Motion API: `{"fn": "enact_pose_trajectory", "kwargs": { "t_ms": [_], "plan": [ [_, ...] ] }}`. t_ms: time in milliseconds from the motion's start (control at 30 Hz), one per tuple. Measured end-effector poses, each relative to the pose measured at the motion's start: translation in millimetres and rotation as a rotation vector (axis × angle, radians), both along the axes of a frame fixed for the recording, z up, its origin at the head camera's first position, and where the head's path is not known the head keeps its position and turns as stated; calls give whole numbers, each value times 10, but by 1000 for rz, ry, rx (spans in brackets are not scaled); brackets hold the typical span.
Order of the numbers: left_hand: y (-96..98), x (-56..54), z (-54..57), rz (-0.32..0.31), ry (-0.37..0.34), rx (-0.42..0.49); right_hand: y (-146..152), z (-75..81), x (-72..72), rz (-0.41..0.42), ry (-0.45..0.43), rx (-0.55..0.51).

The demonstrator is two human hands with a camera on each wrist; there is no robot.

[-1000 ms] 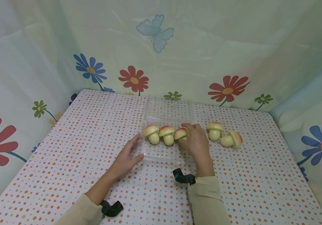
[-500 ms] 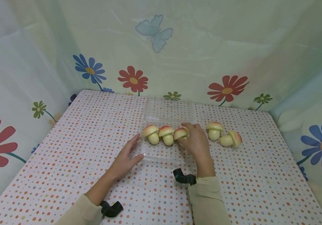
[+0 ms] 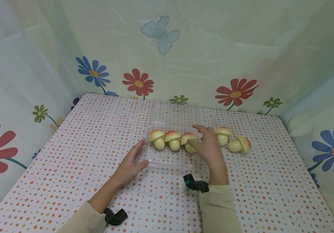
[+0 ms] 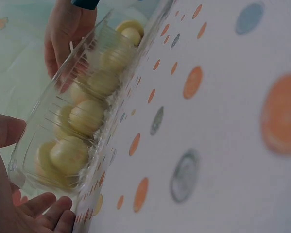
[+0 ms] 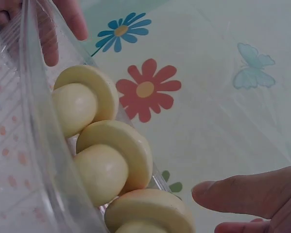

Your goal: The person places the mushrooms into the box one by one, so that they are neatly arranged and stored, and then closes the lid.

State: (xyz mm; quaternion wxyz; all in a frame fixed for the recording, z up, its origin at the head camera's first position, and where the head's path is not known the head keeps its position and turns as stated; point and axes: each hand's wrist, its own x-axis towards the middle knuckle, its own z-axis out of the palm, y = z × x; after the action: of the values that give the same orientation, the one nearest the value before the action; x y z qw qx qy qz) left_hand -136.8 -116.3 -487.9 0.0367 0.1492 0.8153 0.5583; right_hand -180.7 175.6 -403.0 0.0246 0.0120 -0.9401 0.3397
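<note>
In the head view, a clear plastic clamshell box (image 3: 167, 161) lies opened with its lid (image 3: 174, 113) folded back. Three mushroom-shaped pieces, pale with reddish caps, sit in a row in it: a left mushroom (image 3: 156, 139), a middle mushroom (image 3: 173, 141) and a right mushroom (image 3: 188, 139). My left hand (image 3: 129, 163) rests at the box's left end, thumb and fingers spread along it. My right hand (image 3: 210, 145) hovers over the right end, thumb and fingers apart, partly covering the right mushroom. The right wrist view shows a gap between the thumb (image 5: 242, 194) and that mushroom (image 5: 152, 208).
Two more mushrooms lie on the dotted tablecloth (image 3: 260, 181) right of the box: an upright mushroom (image 3: 223, 136), close by my right hand, and a tipped mushroom (image 3: 239, 144). Behind the table hangs a flowered curtain (image 3: 201, 58).
My right hand has let go of the right mushroom and moved a little to the right, its fingers parting. The mushroom stays in the box; my left hand has not moved.
</note>
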Motion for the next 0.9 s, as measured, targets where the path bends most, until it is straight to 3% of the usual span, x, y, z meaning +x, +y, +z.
{"fn": "enact_pose_trajectory", "kwargs": {
  "t_ms": [433,900],
  "plan": [
    [0,-1,-6,1,-4,2,83,21,14,-46,93,-46],
    [-6,-6,-19,-3,-8,7,39,71,20,-204,337,-137]
  ]
}}
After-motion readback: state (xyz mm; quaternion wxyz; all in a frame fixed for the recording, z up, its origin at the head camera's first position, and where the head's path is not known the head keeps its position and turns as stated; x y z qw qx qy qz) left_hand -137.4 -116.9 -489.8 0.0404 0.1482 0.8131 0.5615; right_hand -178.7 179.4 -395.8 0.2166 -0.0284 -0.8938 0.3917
